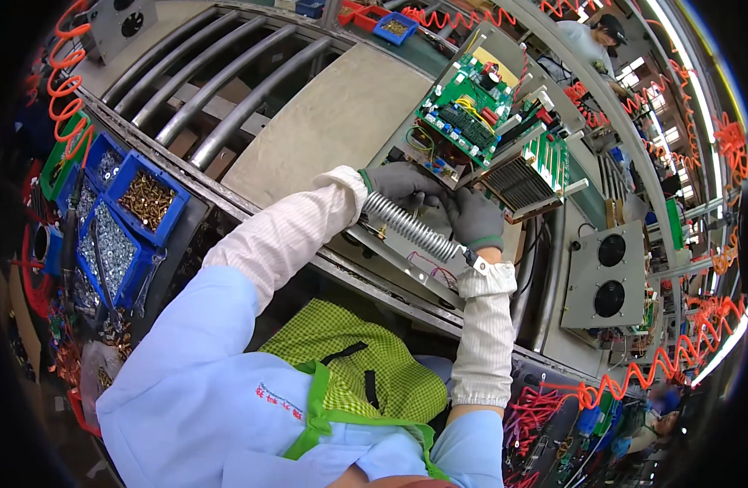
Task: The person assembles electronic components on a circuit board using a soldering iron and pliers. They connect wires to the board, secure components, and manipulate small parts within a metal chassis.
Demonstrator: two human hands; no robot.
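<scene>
roller line [257, 98]: my left hand [402, 182] and right hand [478, 218] curl below the circuit board [463, 118], grip unclear; snagging sleeves [292, 232] could bend the coil [412, 227].

Bench: long, metal-edged, with a flat beige board [300, 122] beside the rollers
Rollers [261, 101]: grey metal, in a parallel row, dark gaps between
Frame [626, 118]: pale grey beam curving along the right
Light: long white tube [715, 362] near the right rim
Panes [628, 79]: bright, upper right; windows or lamps, unclear
Hoses [730, 138]: orange, coiled, hanging
</scene>
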